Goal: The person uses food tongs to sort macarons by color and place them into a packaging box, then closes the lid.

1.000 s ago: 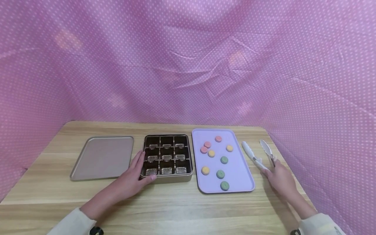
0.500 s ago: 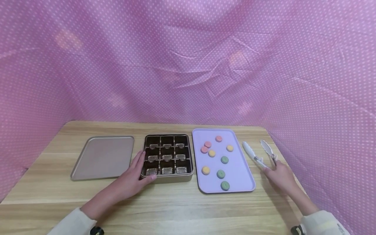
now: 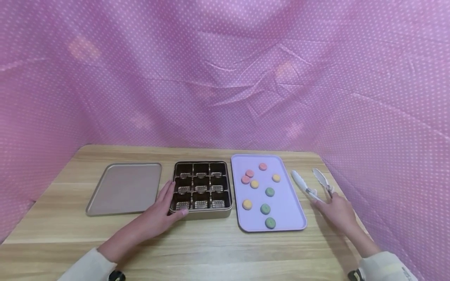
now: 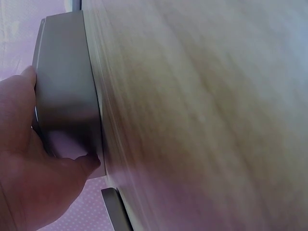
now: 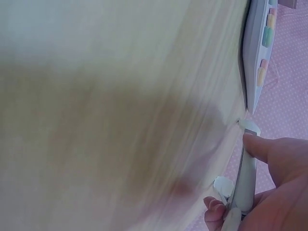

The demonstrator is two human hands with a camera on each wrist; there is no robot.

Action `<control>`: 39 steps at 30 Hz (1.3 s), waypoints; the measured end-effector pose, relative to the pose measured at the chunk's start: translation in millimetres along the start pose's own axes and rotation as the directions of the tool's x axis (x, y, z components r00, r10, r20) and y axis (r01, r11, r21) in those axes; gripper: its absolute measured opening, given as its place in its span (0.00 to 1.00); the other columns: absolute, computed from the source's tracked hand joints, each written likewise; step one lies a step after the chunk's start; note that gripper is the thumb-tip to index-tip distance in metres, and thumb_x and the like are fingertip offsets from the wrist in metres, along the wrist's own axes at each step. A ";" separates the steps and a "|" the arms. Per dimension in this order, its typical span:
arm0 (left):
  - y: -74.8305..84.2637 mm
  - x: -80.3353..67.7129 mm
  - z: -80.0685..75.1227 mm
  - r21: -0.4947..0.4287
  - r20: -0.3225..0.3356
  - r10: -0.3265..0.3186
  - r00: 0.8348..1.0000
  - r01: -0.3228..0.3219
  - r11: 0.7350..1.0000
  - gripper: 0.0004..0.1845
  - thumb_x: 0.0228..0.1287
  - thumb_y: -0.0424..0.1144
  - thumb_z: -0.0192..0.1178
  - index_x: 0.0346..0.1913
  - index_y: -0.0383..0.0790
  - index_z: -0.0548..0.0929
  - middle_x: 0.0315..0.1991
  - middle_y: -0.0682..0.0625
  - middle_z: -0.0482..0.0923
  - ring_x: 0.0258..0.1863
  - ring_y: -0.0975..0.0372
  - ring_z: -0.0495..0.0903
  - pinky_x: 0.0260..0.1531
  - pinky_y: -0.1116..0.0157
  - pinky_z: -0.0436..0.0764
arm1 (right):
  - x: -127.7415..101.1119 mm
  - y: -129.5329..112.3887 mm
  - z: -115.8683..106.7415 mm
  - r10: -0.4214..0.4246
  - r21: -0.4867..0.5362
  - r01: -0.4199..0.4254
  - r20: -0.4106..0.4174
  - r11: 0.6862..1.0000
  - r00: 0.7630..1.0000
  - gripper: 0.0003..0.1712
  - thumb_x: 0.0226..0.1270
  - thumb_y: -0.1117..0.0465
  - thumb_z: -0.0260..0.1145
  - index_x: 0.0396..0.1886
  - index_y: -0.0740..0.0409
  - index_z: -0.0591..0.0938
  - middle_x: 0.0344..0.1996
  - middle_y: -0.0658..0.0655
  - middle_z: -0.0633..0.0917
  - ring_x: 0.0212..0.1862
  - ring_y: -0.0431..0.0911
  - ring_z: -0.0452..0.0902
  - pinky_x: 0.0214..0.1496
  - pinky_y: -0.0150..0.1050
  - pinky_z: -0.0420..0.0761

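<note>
Gold-coloured metal frames a nine-compartment tin [image 3: 202,190], which is gripped at its near left corner by the left hand [image 3: 159,214], thumb along the front wall. White tongs [image 3: 311,185], lying on the wooden table [image 3: 211,249] just right of a lilac tray [image 3: 286,210] bearing coloured round sweets [image 3: 269,191], are pinched at their hinge end by the right hand [image 3: 335,212]. The tin's lid [image 3: 123,189] is seen just left of the tin.
</note>
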State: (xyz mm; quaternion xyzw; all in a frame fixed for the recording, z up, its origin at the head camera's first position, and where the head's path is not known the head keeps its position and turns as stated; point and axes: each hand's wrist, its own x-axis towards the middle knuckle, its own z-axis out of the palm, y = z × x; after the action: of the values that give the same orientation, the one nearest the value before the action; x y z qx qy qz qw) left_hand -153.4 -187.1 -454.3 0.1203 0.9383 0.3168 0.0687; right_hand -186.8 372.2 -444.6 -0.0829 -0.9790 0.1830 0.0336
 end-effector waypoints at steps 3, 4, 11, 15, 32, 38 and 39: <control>-0.4 0.3 -0.8 -0.011 0.004 -0.003 1.000 0.004 1.000 0.59 0.65 0.73 0.51 0.81 0.50 0.27 0.81 0.50 0.18 0.71 0.32 0.61 0.66 0.33 0.67 | 0.2 1.0 0.2 0.003 0.011 -0.003 0.005 1.000 1.000 0.36 0.64 0.36 0.68 0.37 0.70 0.75 0.29 0.68 0.81 0.31 0.58 0.76 0.28 0.49 0.77; -0.4 0.5 -1.0 -0.015 0.006 -0.003 1.000 0.003 1.000 0.59 0.65 0.73 0.51 0.81 0.50 0.27 0.81 0.50 0.18 0.71 0.32 0.62 0.66 0.33 0.68 | 0.1 1.5 0.2 0.005 0.017 -0.006 0.011 1.000 1.000 0.36 0.64 0.37 0.68 0.37 0.70 0.75 0.29 0.68 0.80 0.31 0.58 0.76 0.28 0.48 0.77; -3.0 -0.1 0.0 -0.033 0.021 -0.007 1.000 0.008 0.999 0.60 0.64 0.74 0.51 0.81 0.50 0.27 0.81 0.49 0.18 0.71 0.32 0.62 0.66 0.34 0.68 | -0.9 4.5 2.6 -0.015 0.012 0.014 0.034 1.000 0.999 0.31 0.66 0.41 0.68 0.34 0.69 0.74 0.24 0.63 0.78 0.27 0.54 0.73 0.24 0.42 0.72; -3.9 -0.9 -0.1 -0.034 0.020 -0.011 1.000 0.012 0.999 0.60 0.64 0.74 0.51 0.81 0.50 0.27 0.81 0.49 0.17 0.71 0.31 0.60 0.66 0.33 0.66 | -0.5 4.8 3.1 -0.029 0.003 0.029 0.029 1.000 0.999 0.30 0.66 0.45 0.68 0.35 0.72 0.74 0.24 0.64 0.78 0.27 0.54 0.73 0.24 0.45 0.74; -1.3 -1.1 -1.4 -0.033 0.010 -0.004 1.000 0.005 0.999 0.60 0.64 0.74 0.51 0.81 0.49 0.27 0.81 0.47 0.19 0.71 0.31 0.61 0.66 0.33 0.67 | -14.7 -9.9 -3.8 -0.150 -0.003 0.151 -0.059 0.989 0.987 0.37 0.64 0.54 0.71 0.59 0.82 0.71 0.41 0.76 0.81 0.38 0.64 0.78 0.34 0.56 0.79; -0.4 -1.1 -1.2 -0.033 0.015 -0.003 1.000 0.003 0.999 0.60 0.64 0.74 0.51 0.81 0.48 0.27 0.81 0.48 0.18 0.71 0.32 0.61 0.66 0.33 0.67 | -23.5 -25.3 -3.4 -0.201 -0.028 0.200 -0.057 0.979 0.978 0.32 0.62 0.56 0.72 0.57 0.76 0.74 0.33 0.63 0.80 0.32 0.53 0.75 0.25 0.41 0.72; -0.5 -0.7 -1.0 -0.033 0.016 -0.003 1.000 0.004 0.999 0.60 0.64 0.74 0.51 0.81 0.48 0.27 0.81 0.48 0.18 0.71 0.32 0.61 0.66 0.33 0.67 | -24.6 -27.5 -3.3 -0.206 -0.030 0.204 -0.052 0.978 0.977 0.32 0.63 0.56 0.72 0.58 0.75 0.74 0.34 0.64 0.81 0.32 0.54 0.75 0.25 0.42 0.73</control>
State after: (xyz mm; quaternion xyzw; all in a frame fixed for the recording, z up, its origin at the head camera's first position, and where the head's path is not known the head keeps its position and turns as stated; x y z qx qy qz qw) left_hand -152.9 -188.2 -453.7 0.1201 0.9326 0.3311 0.0786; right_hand -166.4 343.7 -432.4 0.0132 -0.9832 0.1643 0.0780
